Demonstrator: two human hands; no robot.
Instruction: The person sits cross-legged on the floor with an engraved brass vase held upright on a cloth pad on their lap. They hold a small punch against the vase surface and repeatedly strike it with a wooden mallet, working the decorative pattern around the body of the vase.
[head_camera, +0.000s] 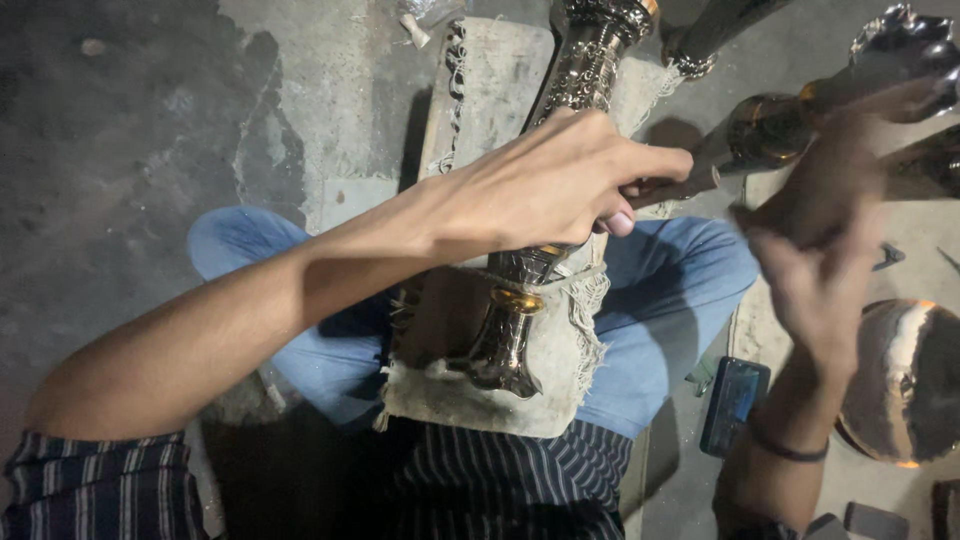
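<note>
The person sits cross-legged on the floor (130, 120) with a long embossed metal vase (520, 300) lying across the lap, cushioned on a frayed cloth (560, 385) over the jeans (670, 290). Its flared foot points toward the belly and its patterned upper body runs away over a flat board (490, 80). The left hand (560, 185) lies over the middle of the vase, fingers curled and pressed together around what looks like a thin dark tool (665, 190) poking out past the knuckles; I cannot make out its tip. The right hand (825, 255) is blurred, raised clear of the vase with fingers loosely spread, holding nothing I can see. To my eye the vase is stiff, hollow and fairly heavy, with a polished skin that would slip in a bare palm and dent or scratch if knocked; the narrow waist above the foot, with its brass ring, looks the surest place to take hold. More shiny metal pieces (790, 125) lie close on the right, a round metal bowl (905, 385) lower down, and a phone (733, 405) beside the knee
</note>
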